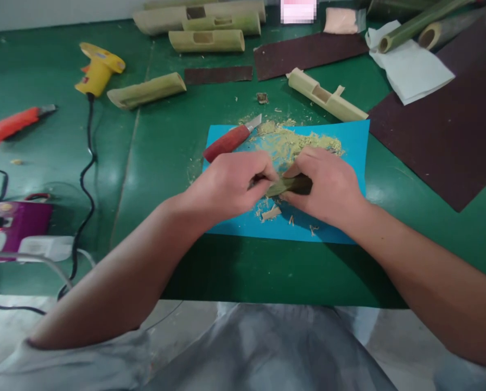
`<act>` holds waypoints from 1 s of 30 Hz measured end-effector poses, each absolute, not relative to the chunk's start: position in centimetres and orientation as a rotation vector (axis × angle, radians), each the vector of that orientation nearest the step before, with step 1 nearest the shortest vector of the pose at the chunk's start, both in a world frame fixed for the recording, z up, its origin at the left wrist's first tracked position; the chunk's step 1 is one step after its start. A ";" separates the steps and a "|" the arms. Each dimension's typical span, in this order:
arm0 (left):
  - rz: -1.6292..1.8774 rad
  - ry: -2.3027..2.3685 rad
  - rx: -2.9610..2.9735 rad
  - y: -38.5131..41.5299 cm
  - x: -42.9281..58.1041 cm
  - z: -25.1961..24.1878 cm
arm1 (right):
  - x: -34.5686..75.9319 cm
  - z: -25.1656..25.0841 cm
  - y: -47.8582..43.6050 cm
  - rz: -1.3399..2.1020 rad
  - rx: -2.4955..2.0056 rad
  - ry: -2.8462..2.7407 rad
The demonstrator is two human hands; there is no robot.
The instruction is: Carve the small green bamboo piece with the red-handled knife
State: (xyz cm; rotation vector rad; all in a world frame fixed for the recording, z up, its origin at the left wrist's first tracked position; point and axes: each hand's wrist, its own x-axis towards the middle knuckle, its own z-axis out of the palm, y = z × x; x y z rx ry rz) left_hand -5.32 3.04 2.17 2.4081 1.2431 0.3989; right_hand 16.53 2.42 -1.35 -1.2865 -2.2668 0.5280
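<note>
Above a blue sheet [359, 163], a short green piece of bamboo [287, 185] lies between my two hands. My right hand [330, 184] is closed around its right part, thumb below and fingers above. At its left end my left hand [240, 182] is closed in a pinch; the fingertips hide whether a small tool is there too. Pale bamboo shavings [283, 138] are heaped behind the hands, with small chips [271, 213] in front. Just beyond my left hand lies a red-handled knife [228, 142], its blade pointing to the far right.
Cut bamboo tubes [206, 41] lie at the back, another [147, 90] at left, and a notched one [324, 95] behind the sheet. Dark brown sheets [442, 141] and white tissue [414, 68] are at right. Left are a yellow corded tool [98, 68], red cutter [12, 126] and purple power box [26, 222].
</note>
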 end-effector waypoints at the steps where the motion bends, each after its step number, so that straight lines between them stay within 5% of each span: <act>1: 0.369 1.247 2.397 3.0 -5.2 2.2 | 16.5 -1.4 2.4 0.526 -1.282 -2.265; 30: 0.443 1.310 2.099 2.3 -5.6 2.6 | 16.5 -1.2 2.1 0.531 -1.301 -2.283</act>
